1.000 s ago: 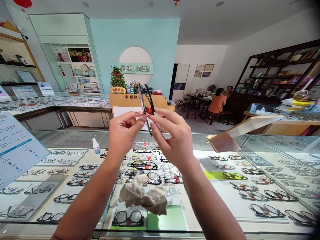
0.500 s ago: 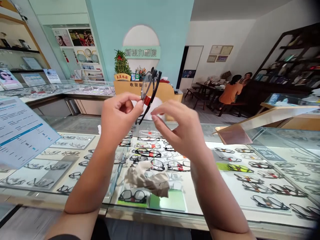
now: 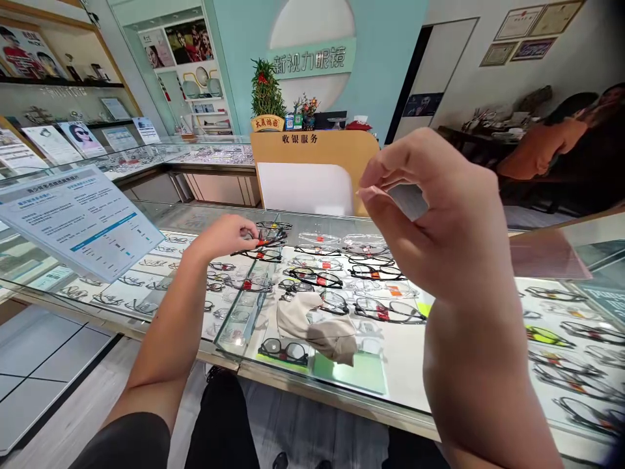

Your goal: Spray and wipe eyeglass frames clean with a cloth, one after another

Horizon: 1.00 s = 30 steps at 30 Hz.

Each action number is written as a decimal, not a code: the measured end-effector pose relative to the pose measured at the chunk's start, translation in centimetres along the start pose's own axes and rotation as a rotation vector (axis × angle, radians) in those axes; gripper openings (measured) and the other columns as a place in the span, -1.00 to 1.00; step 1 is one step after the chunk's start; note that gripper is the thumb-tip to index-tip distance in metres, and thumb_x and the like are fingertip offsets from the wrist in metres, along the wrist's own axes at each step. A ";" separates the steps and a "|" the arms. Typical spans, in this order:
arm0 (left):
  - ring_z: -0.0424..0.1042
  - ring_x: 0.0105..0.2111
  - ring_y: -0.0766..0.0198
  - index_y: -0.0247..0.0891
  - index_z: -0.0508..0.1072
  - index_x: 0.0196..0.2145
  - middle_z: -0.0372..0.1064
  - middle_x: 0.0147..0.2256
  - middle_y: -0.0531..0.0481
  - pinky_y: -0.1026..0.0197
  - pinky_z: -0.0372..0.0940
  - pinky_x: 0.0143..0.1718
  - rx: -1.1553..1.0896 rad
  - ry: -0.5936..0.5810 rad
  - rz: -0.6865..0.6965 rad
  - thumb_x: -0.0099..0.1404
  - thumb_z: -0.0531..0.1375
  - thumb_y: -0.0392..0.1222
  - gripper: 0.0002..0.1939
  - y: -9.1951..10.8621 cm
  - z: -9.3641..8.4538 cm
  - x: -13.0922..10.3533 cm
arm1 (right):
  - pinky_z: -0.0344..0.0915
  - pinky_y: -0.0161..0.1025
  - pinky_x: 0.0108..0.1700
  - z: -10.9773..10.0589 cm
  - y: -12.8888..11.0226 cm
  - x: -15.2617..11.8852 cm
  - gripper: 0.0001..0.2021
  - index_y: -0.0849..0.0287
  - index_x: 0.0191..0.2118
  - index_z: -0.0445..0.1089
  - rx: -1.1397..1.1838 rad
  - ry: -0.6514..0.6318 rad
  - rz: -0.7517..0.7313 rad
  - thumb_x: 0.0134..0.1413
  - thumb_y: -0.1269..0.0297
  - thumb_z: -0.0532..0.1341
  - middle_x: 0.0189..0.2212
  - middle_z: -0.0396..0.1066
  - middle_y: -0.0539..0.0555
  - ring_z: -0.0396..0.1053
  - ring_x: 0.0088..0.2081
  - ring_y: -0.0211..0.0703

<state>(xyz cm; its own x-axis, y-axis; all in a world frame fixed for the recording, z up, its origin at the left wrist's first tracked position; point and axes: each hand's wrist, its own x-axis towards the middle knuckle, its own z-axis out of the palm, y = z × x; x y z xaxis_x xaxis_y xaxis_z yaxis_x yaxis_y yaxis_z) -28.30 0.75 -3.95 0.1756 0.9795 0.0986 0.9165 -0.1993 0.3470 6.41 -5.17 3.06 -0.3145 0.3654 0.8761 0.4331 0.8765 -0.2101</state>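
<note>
My left hand (image 3: 227, 236) reaches down to the glass counter top, its fingers closed on dark-framed eyeglasses (image 3: 271, 240) with a red label. Another dark pair (image 3: 263, 256) lies just in front of them, and one more is behind. Raised above the counter, my right hand (image 3: 434, 202) has its thumb and index fingertips pinched together, with nothing visible in them. Below and left of it, a crumpled beige cloth (image 3: 317, 322) rests on the glass. Black eyeglasses (image 3: 283, 352) are near the counter's front edge, left of a green panel (image 3: 354, 370).
Rows of eyeglasses (image 3: 388, 311) fill the display counter (image 3: 312, 397). An information sheet (image 3: 83, 218) stands tilted at left. Beyond are a cashier desk (image 3: 305, 166) and a potted plant (image 3: 266, 91). A person in orange (image 3: 541, 150) sits at back right.
My left hand has lowered the dark eyeglasses from midair to the counter at left. My right hand has moved away to the right and its fingertips have come together. The view has turned and tilted down.
</note>
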 end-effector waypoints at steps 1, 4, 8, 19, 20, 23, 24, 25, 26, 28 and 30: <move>0.30 -0.45 0.19 -0.18 0.69 -0.29 0.47 -0.45 0.00 0.16 0.05 -0.40 0.022 -0.067 -0.021 0.17 0.31 0.06 -0.70 -0.8 0.6 0.3 | 0.38 -0.03 -0.17 0.2 0.0 0.0 -0.82 -0.01 -0.20 0.34 -0.009 -0.015 -0.014 0.27 0.48 0.23 -0.27 0.51 0.04 0.46 -0.26 -0.02; 0.30 -0.50 0.17 -0.13 0.70 -0.32 0.46 -0.51 0.01 0.14 0.05 -0.42 0.039 -0.190 -0.057 0.14 0.33 0.07 -0.72 -2.7 2.2 0.9 | 0.28 -0.07 -0.22 0.7 0.1 -0.1 -0.75 -0.01 -0.23 0.29 -0.027 -0.066 -0.035 0.18 0.56 0.17 -0.29 0.43 0.02 0.38 -0.28 -0.04; 0.34 -0.51 0.14 -0.07 0.72 -0.31 0.49 -0.50 0.02 0.14 0.06 -0.41 0.067 -0.314 -0.113 0.08 0.36 0.02 -0.77 -4.1 3.2 1.1 | 0.19 -0.10 -0.27 1.6 0.0 0.0 -0.70 -0.02 -0.27 0.23 -0.026 -0.122 -0.036 0.07 0.62 0.13 -0.33 0.36 -0.02 0.28 -0.35 -0.07; 0.40 -0.49 0.17 -0.10 0.72 -0.29 0.54 -0.44 0.04 0.16 0.10 -0.40 0.134 -0.391 -0.202 0.03 0.37 -0.19 -0.77 -3.1 3.8 1.6 | 0.26 -0.12 -0.27 2.2 0.1 -0.2 -0.68 -0.04 -0.27 0.20 -0.029 -0.105 -0.011 0.17 0.58 0.26 -0.37 0.37 -0.05 0.40 -0.33 -0.09; 0.41 -0.47 0.17 -0.11 0.72 -0.29 0.55 -0.44 0.03 0.16 0.11 -0.39 0.139 -0.398 -0.204 0.03 0.37 -0.19 -0.77 -3.0 3.8 1.6 | 0.28 -0.13 -0.27 2.2 0.0 -0.3 -0.69 -0.03 -0.26 0.20 -0.028 -0.099 -0.011 0.21 0.58 0.25 -0.35 0.38 -0.05 0.41 -0.33 -0.12; 0.44 -0.42 0.15 -0.11 0.74 -0.29 0.58 -0.41 0.03 0.17 0.12 -0.37 0.149 -0.416 -0.198 0.03 0.36 -0.22 -0.76 -3.0 4.1 1.8 | 0.33 -0.17 -0.28 2.3 -0.1 -0.5 -0.72 -0.01 -0.26 0.21 0.010 -0.091 0.005 0.32 0.50 0.29 -0.34 0.38 -0.08 0.40 -0.38 -0.20; 0.46 -0.39 0.14 -0.11 0.75 -0.29 0.59 -0.39 0.02 0.16 0.13 -0.36 0.152 -0.419 -0.195 0.03 0.36 -0.23 -0.75 -3.1 4.2 1.9 | 0.33 -0.17 -0.29 2.4 -0.1 -0.5 -0.72 -0.01 -0.26 0.21 0.030 -0.087 0.018 0.34 0.46 0.32 -0.35 0.36 -0.09 0.40 -0.41 -0.22; 0.47 -0.37 0.12 -0.10 0.75 -0.28 0.61 -0.36 0.02 0.16 0.14 -0.35 0.154 -0.421 -0.194 0.03 0.35 -0.23 -0.74 -3.2 4.3 2.0 | 0.34 -0.17 -0.31 2.5 -0.1 -0.5 -0.72 0.00 -0.27 0.22 0.049 -0.081 0.030 0.34 0.42 0.34 -0.36 0.35 -0.10 0.40 -0.42 -0.23; 0.48 -0.35 0.11 -0.10 0.76 -0.27 0.62 -0.34 0.01 0.16 0.15 -0.34 0.155 -0.423 -0.194 0.03 0.35 -0.23 -0.73 -3.3 4.3 2.1 | 0.35 -0.17 -0.32 2.5 -0.1 -0.5 -0.71 0.00 -0.27 0.22 0.061 -0.073 0.040 0.33 0.40 0.37 -0.37 0.35 -0.11 0.41 -0.44 -0.24; 0.50 -0.34 0.09 -0.10 0.77 -0.25 0.64 -0.32 -0.01 0.15 0.18 -0.31 0.158 -0.427 -0.197 0.03 0.36 -0.23 -0.71 -3.4 4.5 2.2 | 0.38 -0.17 -0.33 2.6 0.0 -0.5 -0.70 0.00 -0.27 0.24 0.056 -0.059 0.039 0.28 0.39 0.41 -0.38 0.37 -0.12 0.44 -0.44 -0.23; 0.51 -0.34 0.07 -0.10 0.77 -0.24 0.65 -0.31 -0.03 0.15 0.21 -0.30 0.159 -0.427 -0.199 0.02 0.38 -0.21 -0.70 -3.6 4.6 2.3 | 0.41 -0.16 -0.32 2.6 0.0 -0.5 -0.69 0.00 -0.28 0.26 0.042 -0.048 0.027 0.22 0.41 0.44 -0.38 0.39 -0.11 0.49 -0.41 -0.20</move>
<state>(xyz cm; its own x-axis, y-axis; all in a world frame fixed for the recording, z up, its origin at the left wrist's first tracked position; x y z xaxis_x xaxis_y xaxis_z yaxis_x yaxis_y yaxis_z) -29.57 3.88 -9.24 0.0928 0.9293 -0.3574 0.9849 -0.0330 0.1700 4.32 -4.55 1.54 -0.3435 0.4031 0.8482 0.4067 0.8780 -0.2525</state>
